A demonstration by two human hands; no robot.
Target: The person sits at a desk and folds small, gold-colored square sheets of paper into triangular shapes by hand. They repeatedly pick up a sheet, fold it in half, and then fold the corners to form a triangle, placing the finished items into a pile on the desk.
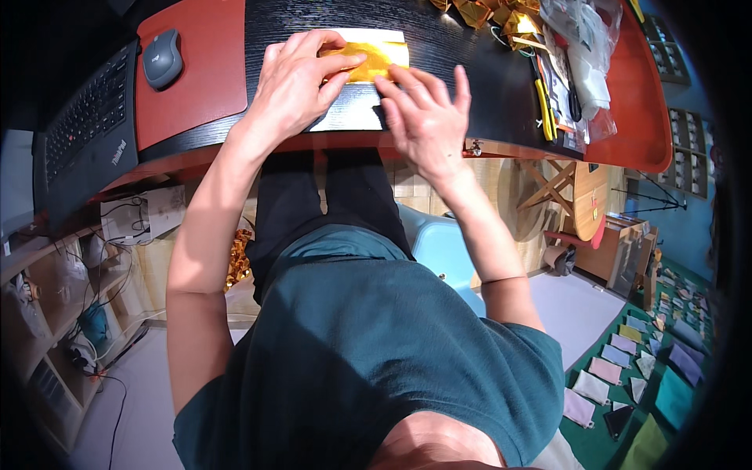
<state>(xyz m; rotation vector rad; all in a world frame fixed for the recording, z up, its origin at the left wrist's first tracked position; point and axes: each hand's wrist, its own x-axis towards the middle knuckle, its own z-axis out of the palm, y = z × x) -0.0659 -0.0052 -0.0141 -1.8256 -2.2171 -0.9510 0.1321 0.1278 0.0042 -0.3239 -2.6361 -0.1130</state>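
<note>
Worked at the near edge of the black desk (470,70), on a sheet of gold foil paper (380,56) lying flat with its pale silvery back (352,117) turned up. Had the far part of the sheet already turned over, so that a gold band showed across the top and the rest lay unfolded beneath it. Judged, from that, to be only a fold or so into this piece, with most of the creasing left.

Laid the left hand (294,82) over the left end of the gold band, fingers bent and thumb on the foil; could not be told whether pinching the folded edge or merely pressing it down, since the hand hid that edge. Spread the right hand (423,117) open and flat on the right side of the sheet, fingertips at the gold band, gripping nothing.

Seen at the far edge of the desk: a heap of folded gold pieces (486,14), seemingly finished ones, beside a clear plastic bag (583,47) and a yellow-handled tool (544,106). More gold pieces (237,262) down under the desk, possibly the same sort, though too small to be sure. Off to the left, well apart from the sheet: a red mat (204,78) with a grey mouse (162,57), and a laptop (90,117).
</note>
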